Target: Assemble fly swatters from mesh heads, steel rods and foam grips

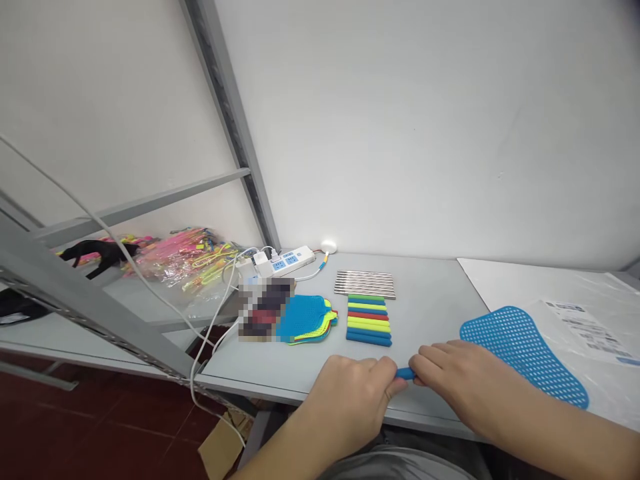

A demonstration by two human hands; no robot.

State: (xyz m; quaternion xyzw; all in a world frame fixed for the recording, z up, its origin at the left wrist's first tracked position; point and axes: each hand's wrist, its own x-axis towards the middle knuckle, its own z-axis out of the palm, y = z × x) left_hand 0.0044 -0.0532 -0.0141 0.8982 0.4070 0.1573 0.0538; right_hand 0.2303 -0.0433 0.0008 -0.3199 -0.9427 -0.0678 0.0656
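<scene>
My left hand point(357, 387) and my right hand point(450, 373) meet above the table's front edge, both closed around a slim blue handle tube point(405, 373). Only a short stretch of it shows between my fingers. Partly behind my right forearm is a blue perforated fly swatter head point(525, 347); whether it joins what I grip is hidden. Just beyond my hands lies a row of coloured handle tubes point(369, 321) in blue, yellow, red and green. Behind them, shiny metal rods point(365, 284) lie side by side. A stack of swatter heads point(305, 317), blue on top, sits to the left.
A white power strip point(293, 261) with cables stands by the wall. At left, a grey metal frame point(240, 133) rises beside bagged colourful goods point(185, 257). Clear plastic wrap point(600, 320) covers the table's right side. A pixelated patch hides something beside the stack.
</scene>
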